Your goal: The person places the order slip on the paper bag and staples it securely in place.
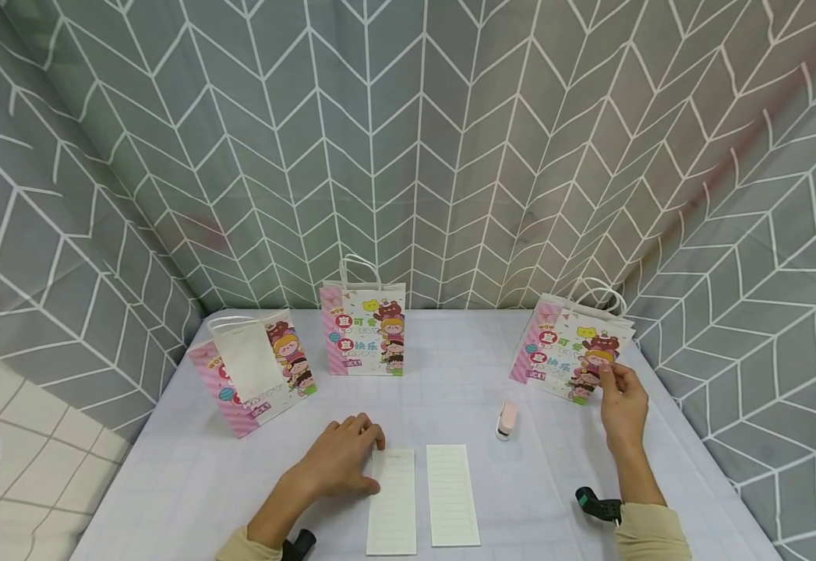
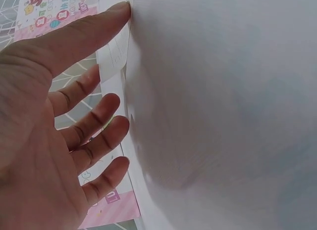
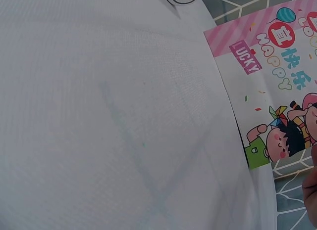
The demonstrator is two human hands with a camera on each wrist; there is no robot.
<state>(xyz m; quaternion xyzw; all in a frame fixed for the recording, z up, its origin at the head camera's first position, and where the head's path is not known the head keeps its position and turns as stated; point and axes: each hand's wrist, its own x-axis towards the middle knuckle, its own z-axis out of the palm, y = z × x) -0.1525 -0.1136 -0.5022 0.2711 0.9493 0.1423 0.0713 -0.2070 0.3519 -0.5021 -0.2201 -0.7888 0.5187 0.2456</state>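
My left hand (image 1: 337,458) rests on the table at the left lined paper pad (image 1: 392,506), its fingers spread and loosely bent. In the left wrist view the thumb (image 2: 94,34) lies at the pad's edge. At the right, my right hand (image 1: 623,405) pinches the lower right side edge of a pink-and-white paper gift bag (image 1: 565,351) printed with cartoon figures. That bag leans, and its front fills the right of the right wrist view, where only a bit of the fingers shows. Beside the left pad lies a second lined paper pad (image 1: 453,495).
A matching gift bag (image 1: 363,335) stands upright at the back middle. Another gift bag (image 1: 288,358) at the left has a blank pale sheet (image 1: 249,362) on its front. A small pink-and-white stapler-like object (image 1: 507,419) lies on the white tablecloth (image 1: 450,405). Patterned grey curtains (image 1: 415,156) enclose the table.
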